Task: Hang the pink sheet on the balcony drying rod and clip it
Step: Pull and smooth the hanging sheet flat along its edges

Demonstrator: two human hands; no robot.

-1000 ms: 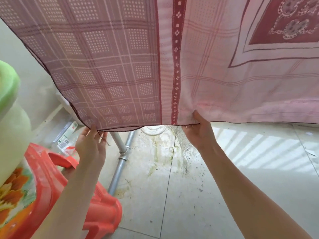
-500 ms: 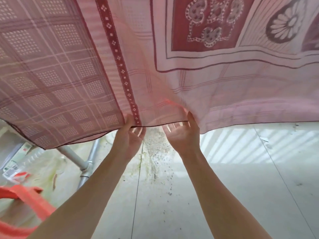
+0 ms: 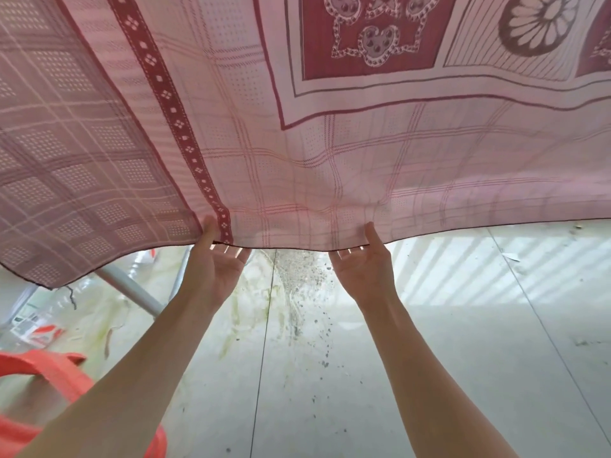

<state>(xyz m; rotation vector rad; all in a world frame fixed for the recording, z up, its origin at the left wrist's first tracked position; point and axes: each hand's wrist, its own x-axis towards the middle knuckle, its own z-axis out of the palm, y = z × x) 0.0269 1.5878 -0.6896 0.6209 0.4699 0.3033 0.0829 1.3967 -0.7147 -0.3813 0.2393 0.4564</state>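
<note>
1. Both hands have moved apart along the lower hem of the pink sheet (image 3: 330, 166); a moment ago they were close together.
2. The left hand (image 3: 216, 262) and right hand (image 3: 363, 266) each pinch the hem, thumb in front.
3. I judge the sheet is being spread; clipping remains.

Thin printed cloth pink sheet (image 3: 330, 166), glossy speckled floor tiles (image 3: 429, 342), seemingly plastic orange stool (image 3: 62, 375)

Both hands, the left hand (image 3: 216, 271) and right hand (image 3: 363, 269), pinch the lower hem of the pink sheet (image 3: 330, 160) hanging above them, tiled floor (image 3: 463, 325) beneath.
</note>
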